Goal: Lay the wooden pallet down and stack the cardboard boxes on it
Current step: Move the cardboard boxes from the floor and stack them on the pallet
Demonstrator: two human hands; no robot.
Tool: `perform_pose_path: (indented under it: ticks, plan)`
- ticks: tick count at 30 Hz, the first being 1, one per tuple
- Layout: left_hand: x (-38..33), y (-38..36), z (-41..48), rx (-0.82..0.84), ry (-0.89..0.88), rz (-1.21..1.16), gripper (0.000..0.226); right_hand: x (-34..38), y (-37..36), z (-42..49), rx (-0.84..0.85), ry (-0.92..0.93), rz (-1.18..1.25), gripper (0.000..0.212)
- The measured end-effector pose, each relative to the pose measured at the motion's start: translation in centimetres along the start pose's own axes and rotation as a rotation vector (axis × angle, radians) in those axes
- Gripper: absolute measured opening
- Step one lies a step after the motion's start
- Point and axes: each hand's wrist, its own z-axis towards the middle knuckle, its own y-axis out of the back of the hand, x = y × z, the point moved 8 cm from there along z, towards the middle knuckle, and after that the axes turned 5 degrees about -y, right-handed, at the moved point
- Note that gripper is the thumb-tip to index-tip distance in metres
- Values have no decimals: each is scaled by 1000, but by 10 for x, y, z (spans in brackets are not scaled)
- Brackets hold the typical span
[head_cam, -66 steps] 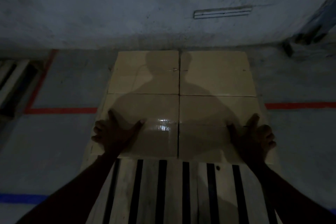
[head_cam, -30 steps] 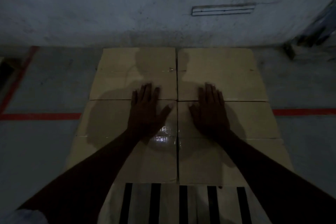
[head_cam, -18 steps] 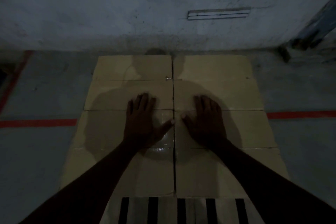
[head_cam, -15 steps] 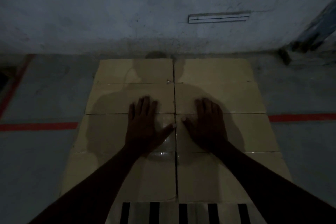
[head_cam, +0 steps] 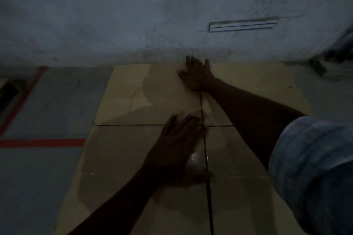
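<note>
Several tan cardboard boxes sit tight together in a two-by-two block, tops level: far left box (head_cam: 145, 91), far right box (head_cam: 257, 86), near left box (head_cam: 118, 156), near right box (head_cam: 236, 196). My left hand (head_cam: 177, 145) lies flat with straight fingers on the near left box, close to where the seams cross. My right hand (head_cam: 196, 74) reaches across to the far edge and rests flat over the seam between the two far boxes. The wooden pallet is hidden under the boxes.
A rough grey wall (head_cam: 133, 15) stands right behind the boxes, with a thin metal strip (head_cam: 242, 24) on it. Red floor tape (head_cam: 42, 142) runs along the grey floor at left. A dark object (head_cam: 8, 91) lies at the far left edge.
My right hand has moved from the middle of the block forward to its far edge. The left hand stays flat near the centre. The view has moved closer and the pallet slats have dropped out of sight.
</note>
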Motion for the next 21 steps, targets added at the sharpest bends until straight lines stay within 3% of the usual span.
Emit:
perform_pose_path:
  ticks: [5,13,18,21]
  plan:
    - [6,-5,-1,-1,-10,53,108,1,1,-1,-101,-14,-93,66]
    - [13,-12,-1,175,134,23,110,0,-2,-10,-27,-48,-67,72]
    - [11,-9,3,172,119,-3,108,-9,-8,-80,-36,5,-23,76]
    - [12,-7,3,156,118,3,109,-27,-8,-143,-146,74,-11,68]
